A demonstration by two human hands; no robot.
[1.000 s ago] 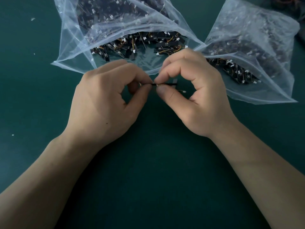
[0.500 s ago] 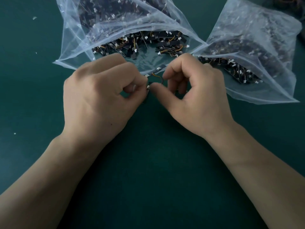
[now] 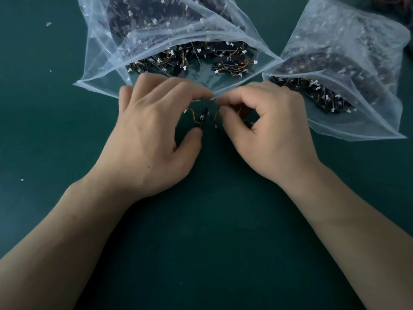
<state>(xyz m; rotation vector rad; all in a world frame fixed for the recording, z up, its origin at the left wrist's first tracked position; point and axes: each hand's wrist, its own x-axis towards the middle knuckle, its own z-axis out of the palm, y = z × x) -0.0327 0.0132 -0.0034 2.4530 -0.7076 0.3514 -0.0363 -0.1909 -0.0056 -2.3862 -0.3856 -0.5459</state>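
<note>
The dark green table (image 3: 205, 220) fills the frame, with two clear bags of small black wired parts along the top: one at upper centre (image 3: 107, 63), one at upper right (image 3: 368, 121). Just below the centre bag's mouth both hands meet. Between them stands a small black part (image 3: 203, 118) with an orange wire (image 3: 192, 113). The left hand (image 3: 152, 135) is spread wide, thumb tip touching the part's lower end. The right hand (image 3: 272, 135) is curled, thumb and forefinger nearly closed; whether they pinch anything I cannot tell
</note>
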